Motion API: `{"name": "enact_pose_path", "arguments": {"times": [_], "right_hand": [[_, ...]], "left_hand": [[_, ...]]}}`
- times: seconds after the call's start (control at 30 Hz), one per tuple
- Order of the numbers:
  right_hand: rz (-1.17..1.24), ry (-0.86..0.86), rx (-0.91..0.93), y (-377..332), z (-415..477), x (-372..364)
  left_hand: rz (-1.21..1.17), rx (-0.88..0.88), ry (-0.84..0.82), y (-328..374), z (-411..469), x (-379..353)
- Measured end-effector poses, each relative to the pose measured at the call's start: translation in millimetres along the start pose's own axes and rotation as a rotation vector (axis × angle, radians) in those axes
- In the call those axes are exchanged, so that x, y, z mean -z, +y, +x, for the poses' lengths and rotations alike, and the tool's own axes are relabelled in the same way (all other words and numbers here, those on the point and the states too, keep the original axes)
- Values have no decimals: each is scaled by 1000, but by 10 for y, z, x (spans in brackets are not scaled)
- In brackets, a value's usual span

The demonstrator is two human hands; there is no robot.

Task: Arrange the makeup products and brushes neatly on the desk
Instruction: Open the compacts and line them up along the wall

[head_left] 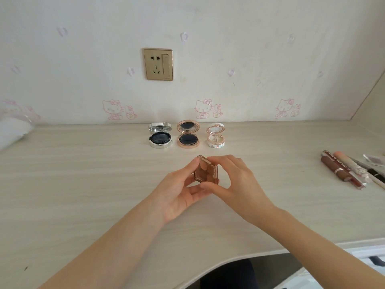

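Observation:
A small brown square palette (206, 171) is held above the middle of the desk (83, 174), its clear lid partly raised. My left hand (179, 190) grips it from the left and below. My right hand (235, 182) pinches it from the right, thumb at its near corner and forefinger near the top. Three round compacts stand open in a row by the wall: a silver one (160, 135), a rose-gold one (188, 134) and a white floral one (215, 134).
Several lipstick and gloss tubes and pencils (352, 170) lie in a loose group at the desk's right edge. A white soft object (12, 132) sits at the far left. A wall socket (158, 64) is above the compacts. The desk's front edge curves inward at bottom right.

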State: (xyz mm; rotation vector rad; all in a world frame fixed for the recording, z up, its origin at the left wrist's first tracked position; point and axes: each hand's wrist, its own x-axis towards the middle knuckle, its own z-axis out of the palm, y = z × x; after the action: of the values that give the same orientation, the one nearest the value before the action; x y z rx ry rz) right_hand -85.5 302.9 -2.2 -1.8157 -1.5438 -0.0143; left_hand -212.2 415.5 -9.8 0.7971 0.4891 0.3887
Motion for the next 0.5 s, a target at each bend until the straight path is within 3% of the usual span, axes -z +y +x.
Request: {"name": "enact_pose_path", "arguments": {"times": [0.37, 0.5], "right_hand": [[91, -135, -18, 44, 54, 79], [116, -86, -18, 44, 71, 72]], "left_hand": [[91, 3, 28, 44, -61, 120], [56, 18, 23, 34, -64, 156]]}}
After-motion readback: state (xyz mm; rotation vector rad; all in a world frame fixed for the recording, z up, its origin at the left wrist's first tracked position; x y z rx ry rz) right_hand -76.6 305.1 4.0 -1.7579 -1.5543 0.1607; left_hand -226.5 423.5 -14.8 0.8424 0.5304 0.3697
